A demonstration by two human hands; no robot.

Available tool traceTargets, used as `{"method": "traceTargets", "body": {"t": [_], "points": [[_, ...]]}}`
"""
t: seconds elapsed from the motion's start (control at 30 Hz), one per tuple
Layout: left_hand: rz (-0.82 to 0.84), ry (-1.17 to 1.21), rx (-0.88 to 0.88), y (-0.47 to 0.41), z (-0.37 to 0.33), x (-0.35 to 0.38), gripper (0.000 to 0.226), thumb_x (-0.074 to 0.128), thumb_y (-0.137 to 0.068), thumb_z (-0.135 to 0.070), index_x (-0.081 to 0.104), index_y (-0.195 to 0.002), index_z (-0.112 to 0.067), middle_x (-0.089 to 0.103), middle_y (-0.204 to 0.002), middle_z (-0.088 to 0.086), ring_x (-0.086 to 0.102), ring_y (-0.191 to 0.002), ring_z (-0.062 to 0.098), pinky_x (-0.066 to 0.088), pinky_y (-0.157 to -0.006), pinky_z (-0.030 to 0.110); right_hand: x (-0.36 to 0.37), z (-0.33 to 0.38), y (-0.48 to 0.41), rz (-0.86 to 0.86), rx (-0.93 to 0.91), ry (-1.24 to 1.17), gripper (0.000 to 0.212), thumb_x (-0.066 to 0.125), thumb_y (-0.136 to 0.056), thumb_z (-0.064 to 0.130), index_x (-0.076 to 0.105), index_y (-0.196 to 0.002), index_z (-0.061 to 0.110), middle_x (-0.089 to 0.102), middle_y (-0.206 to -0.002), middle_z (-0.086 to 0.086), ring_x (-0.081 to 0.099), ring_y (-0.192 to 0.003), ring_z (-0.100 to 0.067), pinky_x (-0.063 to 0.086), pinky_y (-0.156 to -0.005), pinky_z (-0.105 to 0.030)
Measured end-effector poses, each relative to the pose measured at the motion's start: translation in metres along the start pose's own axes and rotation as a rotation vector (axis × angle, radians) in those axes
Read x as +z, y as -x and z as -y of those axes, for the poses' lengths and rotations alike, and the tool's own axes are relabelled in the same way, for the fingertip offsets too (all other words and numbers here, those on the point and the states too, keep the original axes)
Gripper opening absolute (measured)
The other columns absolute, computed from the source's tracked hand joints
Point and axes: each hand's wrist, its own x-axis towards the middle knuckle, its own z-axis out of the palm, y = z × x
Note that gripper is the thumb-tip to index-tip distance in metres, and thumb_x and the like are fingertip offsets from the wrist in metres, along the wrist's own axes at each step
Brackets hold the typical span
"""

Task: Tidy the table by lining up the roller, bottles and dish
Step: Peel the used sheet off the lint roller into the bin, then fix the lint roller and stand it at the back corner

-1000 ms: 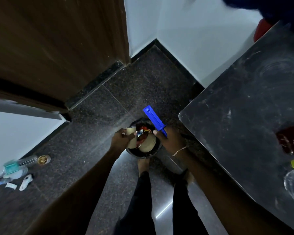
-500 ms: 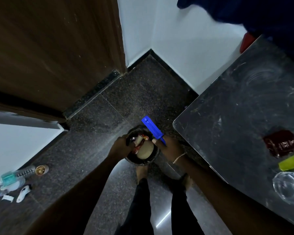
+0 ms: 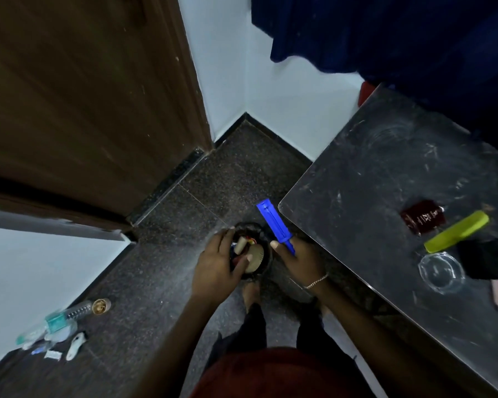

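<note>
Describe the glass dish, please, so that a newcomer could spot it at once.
Look at the dark table on the right. Near the picture's right edge, just below the yellow-green bar, sits the glass dish. It alone is clear and round.

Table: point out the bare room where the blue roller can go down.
Bare: the left part of the table, from its rounded corner to the dark red bottle, and the far stretch toward the blue cloth. Crowded: the right edge, where bottle, green bar, glass dish and black object cluster.

Only the dark red bottle (image 3: pixel 422 216) on the table (image 3: pixel 371 173) carries gold print, too small to read
</note>
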Motion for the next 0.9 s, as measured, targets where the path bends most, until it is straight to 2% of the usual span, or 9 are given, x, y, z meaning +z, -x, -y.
{"method": "traceTargets", "body": {"t": [0.17,0.23,0.3,0.37,0.47,0.53,0.67,0.77,0.9], "points": [[-0.017,-0.039,0.097,0.008,-0.038,-0.007,0.071,0.051,-0.099,-0.059,0.033,-0.157,-0.022,0.031,-0.167,0.006,0.03,-0.155,0.025,0.042,-0.117,0.047,-0.016,-0.006,0.022,-0.116,-0.039,0.066,0.029,0.069,-0.09,0.046,0.065,-0.082,0.019,0.057,-0.062,0.014,0.055,-0.059,0.002,0.041,-0.06,-0.01],[-0.018,-0.064,0.162,0.007,-0.052,-0.009,0.072,0.045,-0.1,-0.061,0.033,-0.159,-0.021,0.027,-0.169,0.006,0.022,-0.158,0.025,0.038,-0.121,0.049,-0.027,-0.007,0.028,-0.131,-0.049,0.043,0.033,0.065,-0.09,0.051,0.069,-0.093,0.019,0.073,-0.082,0.004,0.064,-0.076,-0.004,0.051,-0.077,-0.023],[-0.016,-0.091,0.215,0.002,-0.064,-0.01,0.076,0.04,-0.098,-0.064,0.032,-0.16,-0.021,0.022,-0.171,0.006,0.016,-0.16,0.025,0.032,-0.124,0.05,-0.04,-0.005,0.033,-0.151,-0.083,0.027,0.042,0.06,-0.092,0.054,0.069,-0.108,0.017,0.076,-0.105,0.0,0.067,-0.101,-0.008,0.05,-0.094,-0.026],[-0.004,-0.114,0.268,-0.004,-0.08,-0.009,0.079,0.038,-0.097,-0.067,0.03,-0.161,-0.021,0.018,-0.172,0.004,0.011,-0.161,0.022,0.027,-0.126,0.048,-0.058,-0.008,0.038,-0.197,-0.073,0.007,0.046,0.057,-0.093,0.055,0.066,-0.117,0.017,0.074,-0.112,-0.001,0.067,-0.11,-0.013,0.051,-0.099,-0.03],[0.019,-0.148,0.357,-0.016,-0.106,-0.005,0.08,0.039,-0.098,-0.068,0.028,-0.161,-0.02,0.018,-0.172,0.005,0.011,-0.161,0.023,0.026,-0.127,0.048,-0.088,-0.02,0.044,-0.257,-0.002,-0.025,0.035,0.06,-0.093,0.052,0.066,-0.103,0.019,0.071,-0.077,0.002,0.068,-0.078,-0.014,0.05,-0.076,-0.025],[0.043,-0.172,0.426,-0.024,-0.128,0.001,0.079,0.04,-0.098,-0.067,0.026,-0.162,-0.021,0.018,-0.172,0.005,0.011,-0.161,0.023,0.026,-0.127,0.048,-0.109,-0.034,0.05,-0.338,0.027,-0.055,0.03,0.062,-0.092,0.05,0.065,-0.091,0.021,0.053,-0.054,0.008,0.053,-0.058,-0.005,0.04,-0.063,-0.021],[0.076,-0.195,0.558,-0.04,-0.176,0.022,0.079,0.036,-0.1,-0.069,0.023,-0.162,-0.022,0.015,-0.172,0.004,0.008,-0.161,0.02,0.022,-0.127,0.045,-0.15,-0.066,0.07,-0.46,0.058,-0.073,0.024,0.06,-0.092,0.053,0.058,-0.087,0.029,0.054,-0.054,0.014,0.051,-0.051,-0.001,0.034,-0.057,-0.014],[0.11,-0.18,0.652,-0.046,-0.221,0.043,0.079,0.035,-0.1,-0.069,0.024,-0.162,-0.022,0.017,-0.172,0.005,0.009,-0.161,0.021,0.024,-0.128,0.047,-0.179,-0.095,0.09,-0.546,0.106,-0.069,0.031,0.061,-0.092,0.053,0.044,-0.07,0.038,0.051,-0.052,0.015,0.047,-0.049,-0.001,0.03,-0.053,-0.014],[0.147,-0.187,0.755,-0.047,-0.284,0.077,0.079,0.034,-0.1,-0.07,0.025,-0.162,-0.021,0.02,-0.171,0.006,0.014,-0.16,0.023,0.028,-0.126,0.048,-0.219,-0.133,0.115,-0.632,0.175,-0.083,0.026,0.063,-0.092,0.051,0.05,-0.076,0.034,0.051,-0.05,0.015,0.052,-0.053,0.002,0.033,-0.054,-0.009]]}}
